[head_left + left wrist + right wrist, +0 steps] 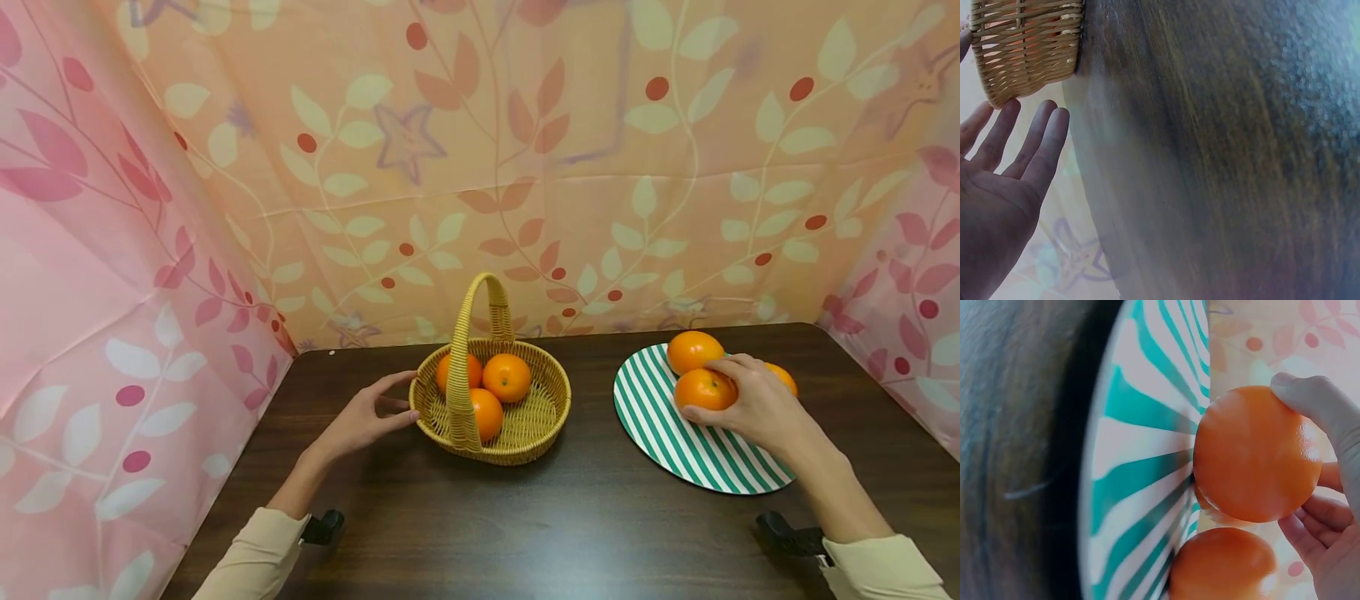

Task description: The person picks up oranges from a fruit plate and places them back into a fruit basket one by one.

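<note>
My right hand (768, 408) grips an orange (702, 390) over a round green-and-white striped mat (667, 442), thumb on one side and fingers on the other. In the right wrist view that orange (1257, 456) is close against the stripes. Behind it lies a second orange (695, 352), and a third (783, 377) shows partly past my hand. My left hand (356, 429) is at the left side of a yellow wicker basket (513, 457), fingertips at its rim and wall, fingers extended. Inside the basket sit three oranges (507, 378), one partly behind the tall handle (461, 375).
Both the basket and the mat are on a dark wood table (555, 525). A patterned cloth (465, 167) hangs behind the table, with pink cloth at both sides. Black straps (324, 527) with cameras sit on my wrists.
</note>
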A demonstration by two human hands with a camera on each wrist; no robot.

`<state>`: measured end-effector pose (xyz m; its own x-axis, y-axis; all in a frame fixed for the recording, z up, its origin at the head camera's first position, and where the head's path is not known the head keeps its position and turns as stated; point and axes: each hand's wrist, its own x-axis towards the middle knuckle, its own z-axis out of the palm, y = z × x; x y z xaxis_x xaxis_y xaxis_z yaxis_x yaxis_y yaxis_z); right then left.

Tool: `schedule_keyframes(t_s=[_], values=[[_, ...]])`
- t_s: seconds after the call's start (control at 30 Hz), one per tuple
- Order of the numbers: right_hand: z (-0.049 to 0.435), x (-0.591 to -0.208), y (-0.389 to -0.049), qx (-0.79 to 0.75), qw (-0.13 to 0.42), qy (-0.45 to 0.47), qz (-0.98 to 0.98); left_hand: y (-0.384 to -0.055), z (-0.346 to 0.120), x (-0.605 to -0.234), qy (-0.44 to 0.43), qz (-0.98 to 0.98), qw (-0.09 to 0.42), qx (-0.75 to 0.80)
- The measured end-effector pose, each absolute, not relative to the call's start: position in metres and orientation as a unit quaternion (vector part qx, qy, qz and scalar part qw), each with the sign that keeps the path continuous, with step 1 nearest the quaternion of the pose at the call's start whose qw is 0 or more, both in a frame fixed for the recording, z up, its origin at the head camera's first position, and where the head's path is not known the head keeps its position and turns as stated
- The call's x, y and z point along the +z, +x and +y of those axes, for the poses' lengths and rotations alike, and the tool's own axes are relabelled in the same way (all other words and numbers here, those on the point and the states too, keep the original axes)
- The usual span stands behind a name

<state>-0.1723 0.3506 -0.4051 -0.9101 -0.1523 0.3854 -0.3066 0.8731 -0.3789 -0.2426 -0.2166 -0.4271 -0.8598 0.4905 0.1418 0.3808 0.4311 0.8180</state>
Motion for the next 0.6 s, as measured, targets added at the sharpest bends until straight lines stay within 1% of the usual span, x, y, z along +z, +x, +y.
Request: schedule_keyframes(t_s=[0.3, 0.47, 0.6], values=[[0.344, -0.387, -0.173, 0.234, 0.218, 0.143, -0.936, -0.244, -0.218, -0.427, 0.26, 0.844, 0.057, 0.466], [0.325, -0.373, -0.183, 0.256, 0.24, 0.166, -0.922, -0.242, -0.218, -0.427, 0.258, 0.843, 0.061, 0.469], [0.305, -0.366, -0.192, 0.276, 0.24, 0.184, -0.912, -0.243, -0.217, -0.427, 0.259, 0.843, 0.059, 0.468]])
